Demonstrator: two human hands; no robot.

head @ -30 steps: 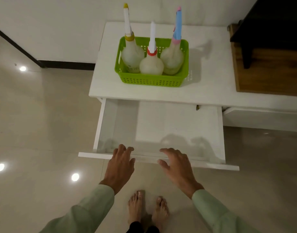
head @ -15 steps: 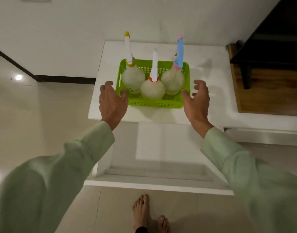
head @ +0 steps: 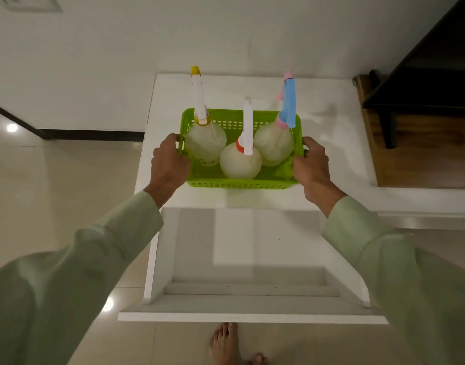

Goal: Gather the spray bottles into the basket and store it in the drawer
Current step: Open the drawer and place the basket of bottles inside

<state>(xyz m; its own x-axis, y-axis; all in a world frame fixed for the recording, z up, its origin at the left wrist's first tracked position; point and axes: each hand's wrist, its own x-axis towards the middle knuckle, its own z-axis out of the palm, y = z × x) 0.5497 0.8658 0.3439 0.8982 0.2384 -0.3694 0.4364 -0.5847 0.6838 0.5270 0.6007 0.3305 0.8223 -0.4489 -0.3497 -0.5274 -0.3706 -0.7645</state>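
Note:
A bright green perforated basket (head: 242,183) stands on the white cabinet top (head: 328,164). Three translucent spray bottles stand upright inside it: one with a yellow nozzle (head: 205,144) at the left, one with a red collar (head: 240,162) in the middle front, one with a blue and pink trigger (head: 274,143) at the right. My left hand (head: 169,164) grips the basket's left end and my right hand (head: 311,164) grips its right end. Below the basket the white drawer (head: 242,316) is pulled fully out, its inside bare.
A dark wooden stair (head: 421,83) and a wooden platform (head: 421,164) lie right of the cabinet. A white wall rises behind it. Glossy floor tiles (head: 55,196) spread to the left. My bare feet (head: 226,343) stand just before the drawer front.
A second ago both hands were at the drawer's front edge. They rose to either side of the basket and have now closed on its two ends.

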